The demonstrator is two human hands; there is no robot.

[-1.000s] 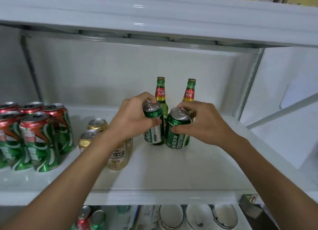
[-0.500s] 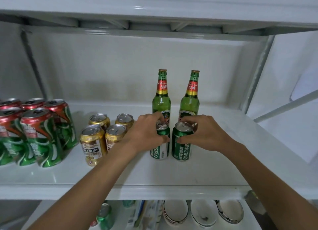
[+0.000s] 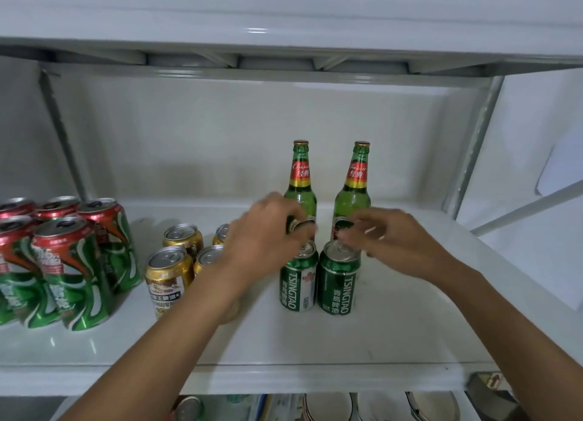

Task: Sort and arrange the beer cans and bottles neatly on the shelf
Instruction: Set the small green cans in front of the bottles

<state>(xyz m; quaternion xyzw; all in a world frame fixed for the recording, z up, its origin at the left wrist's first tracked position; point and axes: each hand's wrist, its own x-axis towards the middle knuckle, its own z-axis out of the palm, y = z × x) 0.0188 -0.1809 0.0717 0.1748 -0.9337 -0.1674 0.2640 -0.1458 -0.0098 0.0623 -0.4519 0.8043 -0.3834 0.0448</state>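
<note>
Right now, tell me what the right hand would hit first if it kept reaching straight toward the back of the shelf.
Probably the right-hand green bottle, standing just behind the right hand; depth is unclear.

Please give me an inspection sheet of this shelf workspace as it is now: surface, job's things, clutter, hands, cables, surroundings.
Surface: white shelf, glossy.
Job's things: two green Tsingtao cans upright side by side, two green bottles upright behind them; gold cans grouped to the left; red-green cans at far left.
Clutter: nothing seen.
Hands: left hand and right hand blurred above the Tsingtao cans; grip unclear.
Cables: nothing seen.
Surroundings: bowls and more cans on the shelf below.
</note>
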